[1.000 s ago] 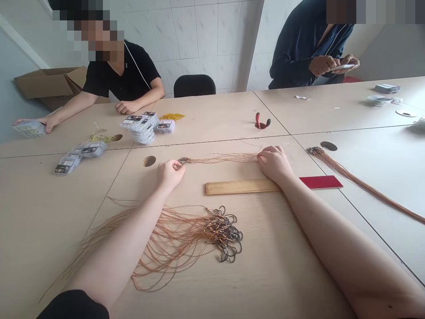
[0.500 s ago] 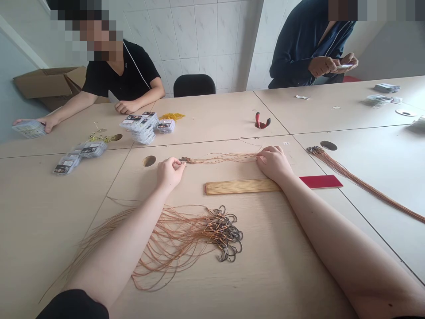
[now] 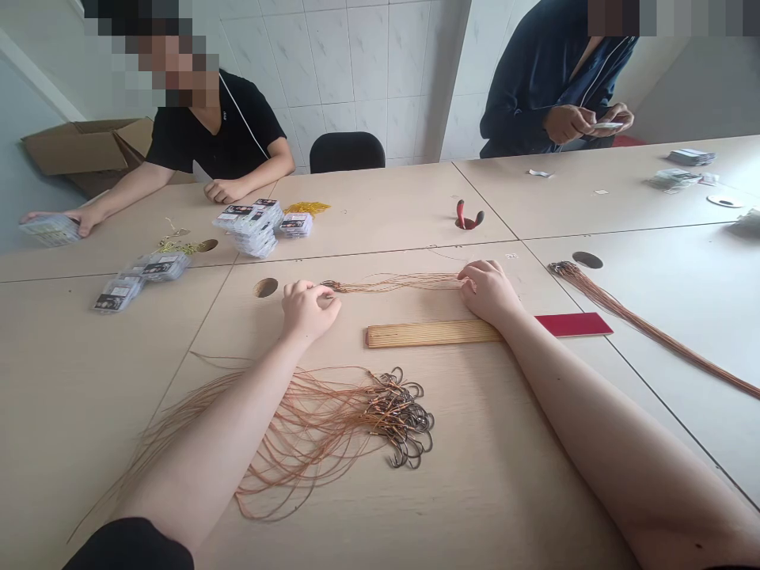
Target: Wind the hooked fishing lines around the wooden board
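Observation:
A small bundle of dark fishing hooks [image 3: 330, 285] lies at the back middle of the table, its thin orange-brown lines [image 3: 404, 281] stretched rightwards. My left hand [image 3: 309, 313] is beside these hooks, fingers curved, with a gap between thumb and forefinger. The fingers of my right hand [image 3: 490, 293] are bent down on the far ends of the lines; the fingertips partly hide them. Nearer to me is a larger loose pile of hooks [image 3: 404, 419], its tangled lines running left beneath my left forearm.
A wooden strip [image 3: 433, 334] and a red strip [image 3: 573, 324] lie under my right forearm. Another hook bundle [image 3: 561, 269] rests at right. Red-handled pliers [image 3: 469, 218] poke from a table hole. Plastic boxes [image 3: 252, 226] are stacked at left. Two people sit opposite, holding small packages.
My left thumb has moved right and apart from the forefinger, loosening the pinch beside the hooks. My right fingers have lifted and spread slightly at the line ends.

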The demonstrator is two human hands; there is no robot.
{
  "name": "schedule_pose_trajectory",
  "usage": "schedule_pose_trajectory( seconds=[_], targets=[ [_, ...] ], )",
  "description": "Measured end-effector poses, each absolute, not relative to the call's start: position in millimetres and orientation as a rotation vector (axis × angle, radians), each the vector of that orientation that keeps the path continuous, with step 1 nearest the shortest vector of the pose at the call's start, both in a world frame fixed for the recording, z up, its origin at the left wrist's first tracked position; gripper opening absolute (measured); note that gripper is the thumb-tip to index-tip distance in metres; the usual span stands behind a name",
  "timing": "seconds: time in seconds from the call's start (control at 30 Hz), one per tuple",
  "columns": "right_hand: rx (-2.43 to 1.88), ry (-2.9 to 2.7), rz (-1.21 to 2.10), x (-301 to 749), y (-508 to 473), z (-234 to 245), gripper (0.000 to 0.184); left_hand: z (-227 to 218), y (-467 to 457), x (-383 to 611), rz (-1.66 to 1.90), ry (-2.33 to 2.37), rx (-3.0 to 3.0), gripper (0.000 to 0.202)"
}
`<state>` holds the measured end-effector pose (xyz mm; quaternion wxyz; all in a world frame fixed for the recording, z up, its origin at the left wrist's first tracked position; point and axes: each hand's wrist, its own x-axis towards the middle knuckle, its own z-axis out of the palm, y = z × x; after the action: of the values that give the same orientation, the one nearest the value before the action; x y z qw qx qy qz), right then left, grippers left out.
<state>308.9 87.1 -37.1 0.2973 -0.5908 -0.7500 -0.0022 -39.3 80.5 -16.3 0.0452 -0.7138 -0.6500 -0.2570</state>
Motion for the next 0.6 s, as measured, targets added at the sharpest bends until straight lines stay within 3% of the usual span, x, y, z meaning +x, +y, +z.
schedule_pose_trajectory(
  seconds=[0.6],
  targets=[
    [-1.636,-2.042,0.049,309.8,88.8,-36.5,0.022,-18.8,82.0,-42.4,-0.748,-1.907,-2.348,0.027]
  ],
)
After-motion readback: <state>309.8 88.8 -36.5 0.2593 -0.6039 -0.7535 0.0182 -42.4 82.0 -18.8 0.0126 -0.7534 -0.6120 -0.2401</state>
